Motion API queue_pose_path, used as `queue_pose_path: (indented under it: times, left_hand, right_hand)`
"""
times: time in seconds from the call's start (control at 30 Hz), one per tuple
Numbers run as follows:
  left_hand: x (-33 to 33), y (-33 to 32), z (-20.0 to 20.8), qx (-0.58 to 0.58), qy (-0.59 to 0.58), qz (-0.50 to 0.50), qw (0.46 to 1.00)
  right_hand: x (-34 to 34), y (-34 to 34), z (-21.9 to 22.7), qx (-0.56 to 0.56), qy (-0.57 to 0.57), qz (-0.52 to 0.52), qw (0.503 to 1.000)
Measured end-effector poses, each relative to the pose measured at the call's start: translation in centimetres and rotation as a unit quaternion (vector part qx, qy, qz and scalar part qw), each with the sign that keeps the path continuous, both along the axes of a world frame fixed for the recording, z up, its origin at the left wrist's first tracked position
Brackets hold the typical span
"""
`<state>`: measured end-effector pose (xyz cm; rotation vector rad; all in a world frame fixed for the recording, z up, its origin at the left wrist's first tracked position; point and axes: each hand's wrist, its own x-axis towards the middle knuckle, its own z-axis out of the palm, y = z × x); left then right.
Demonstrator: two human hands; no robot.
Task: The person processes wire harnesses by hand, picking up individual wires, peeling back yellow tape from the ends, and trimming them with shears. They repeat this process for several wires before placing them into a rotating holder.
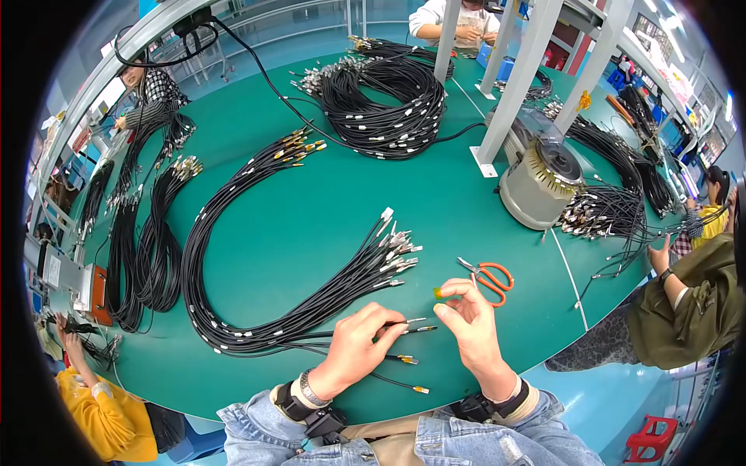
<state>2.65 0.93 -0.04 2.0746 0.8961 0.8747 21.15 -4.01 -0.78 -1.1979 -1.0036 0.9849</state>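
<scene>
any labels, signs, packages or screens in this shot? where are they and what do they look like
White tags: small bands wrapped round the black cables in the loop by the left hand.
White tags: same small bands, dotted over the big cable coil at the far middle of the green table.
Panel with a pale label: grey box at the table's left edge, beside an orange block; too small to tell more.
No packages or screens that can be made out.

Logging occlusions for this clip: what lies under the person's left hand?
Thin black cables with metal and yellow tips run out from beneath the left hand across the green table. The fingers pinch one near its tip. The stretch directly under the palm is covered.
</scene>
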Motion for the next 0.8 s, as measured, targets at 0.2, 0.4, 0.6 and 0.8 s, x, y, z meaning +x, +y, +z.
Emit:
queue_pose_path:
  times: [0.2, 0.4, 0.6, 0.8]
  left_hand:
    - [0.1, -0.6, 0.2, -0.048, -0.082, 0.083, 0.992]
    - [-0.2, -0.9, 0.9, -0.064, -0.082, 0.085, 0.991]
    - [-0.4, -1.1, 0.8, -0.053, -0.064, 0.087, 0.993]
    - [-0.2, -1.3, 0.7, -0.059, -0.075, 0.092, 0.991]
  right_hand:
    - [-2.1, -0.2, 1.0, 0.026, 0.058, 0.038, 0.997]
    - [-3.3, -0.3, 0.6, 0.013, 0.074, 0.076, 0.994]
    - [-3.5, -0.3, 0.4, 0.002, 0.052, 0.074, 0.996]
    - [-3.6, -0.2, 0.2, 0.005, 0.062, 0.063, 0.996]
